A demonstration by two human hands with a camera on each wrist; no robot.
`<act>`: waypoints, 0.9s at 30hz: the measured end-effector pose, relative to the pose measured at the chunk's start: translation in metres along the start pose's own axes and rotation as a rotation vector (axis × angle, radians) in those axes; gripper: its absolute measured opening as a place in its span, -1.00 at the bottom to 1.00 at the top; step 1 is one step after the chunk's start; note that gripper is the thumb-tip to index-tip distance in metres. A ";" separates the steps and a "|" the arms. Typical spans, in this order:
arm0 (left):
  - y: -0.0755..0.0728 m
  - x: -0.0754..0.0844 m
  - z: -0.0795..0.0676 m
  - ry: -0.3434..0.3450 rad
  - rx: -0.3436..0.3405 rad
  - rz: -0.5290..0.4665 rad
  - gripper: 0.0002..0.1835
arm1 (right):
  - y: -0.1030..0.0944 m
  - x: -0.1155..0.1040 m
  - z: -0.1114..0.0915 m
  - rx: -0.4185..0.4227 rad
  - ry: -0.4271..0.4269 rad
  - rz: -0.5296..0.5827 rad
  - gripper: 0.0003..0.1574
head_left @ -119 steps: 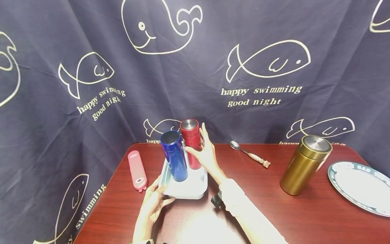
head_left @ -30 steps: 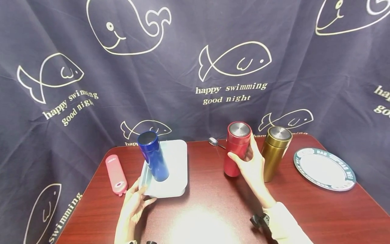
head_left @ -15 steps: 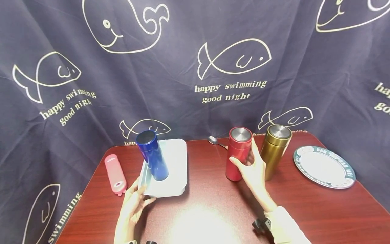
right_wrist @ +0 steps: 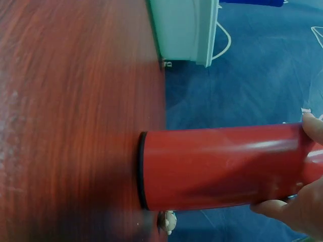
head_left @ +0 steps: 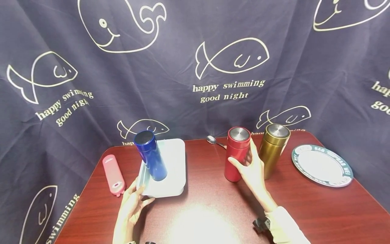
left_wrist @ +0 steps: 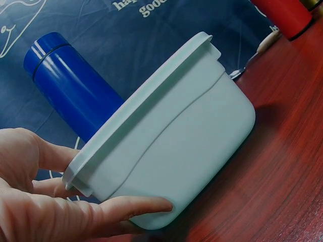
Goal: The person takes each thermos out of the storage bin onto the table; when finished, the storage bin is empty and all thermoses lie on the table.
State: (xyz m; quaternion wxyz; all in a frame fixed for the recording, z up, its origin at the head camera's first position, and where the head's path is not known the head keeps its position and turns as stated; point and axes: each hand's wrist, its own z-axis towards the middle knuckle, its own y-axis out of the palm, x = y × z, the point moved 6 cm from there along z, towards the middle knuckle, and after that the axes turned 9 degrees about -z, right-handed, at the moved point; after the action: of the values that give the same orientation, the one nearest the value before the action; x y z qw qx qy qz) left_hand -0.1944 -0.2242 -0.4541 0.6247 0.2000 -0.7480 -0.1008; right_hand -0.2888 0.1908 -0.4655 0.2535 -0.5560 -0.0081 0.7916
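Observation:
In the head view, my right hand (head_left: 252,171) grips a red thermos (head_left: 236,166) with a silver lid, thumb on the near side. The red thermos stands upright on the table, its base meeting the wood in the right wrist view. My left hand (head_left: 130,203) holds the near left corner of a pale blue-green plastic tub (head_left: 177,159). In the left wrist view its thumb lies along the outer wall and the other fingers are at the rim. A blue thermos (head_left: 153,162) stands in the tub; its lower end is hidden by the wall in the left wrist view.
A gold thermos (head_left: 272,150) stands just right of the red one. A white plate (head_left: 323,166) with a green rim lies at the far right. Behind the red thermos lies a spoon (head_left: 211,139), its handle partly hidden. A pink case (head_left: 113,174) lies left of the tub.
Four seconds ago the red thermos was in the tub beside the blue one. My right hand has carried it right and lowered it onto the table. My left hand has stayed on the tub.

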 end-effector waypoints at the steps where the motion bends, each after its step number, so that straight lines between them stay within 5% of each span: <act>1: 0.000 0.000 0.000 0.000 -0.002 -0.001 -0.39 | -0.006 -0.036 -0.008 0.008 -0.013 -0.015 0.30; 3: 0.000 0.000 -0.001 0.000 -0.003 -0.007 -0.39 | -0.016 -0.090 -0.019 -0.005 0.014 -0.047 0.22; 6: -0.001 0.001 -0.001 0.005 -0.009 -0.008 -0.39 | -0.021 -0.118 -0.027 -0.030 0.033 -0.087 0.17; 15: -0.001 0.000 0.000 0.011 -0.006 -0.006 -0.40 | -0.022 -0.106 -0.009 -0.003 -0.077 -0.201 0.41; 27: -0.001 0.001 0.000 0.008 0.000 0.002 -0.39 | -0.040 -0.162 0.019 0.021 -0.166 -0.029 0.53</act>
State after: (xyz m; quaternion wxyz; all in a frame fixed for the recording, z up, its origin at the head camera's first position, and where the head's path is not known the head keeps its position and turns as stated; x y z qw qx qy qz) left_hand -0.1948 -0.2255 -0.4541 0.6276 0.1997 -0.7458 -0.0994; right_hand -0.2491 0.1647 -0.3042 0.2690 -0.4855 -0.0288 0.8313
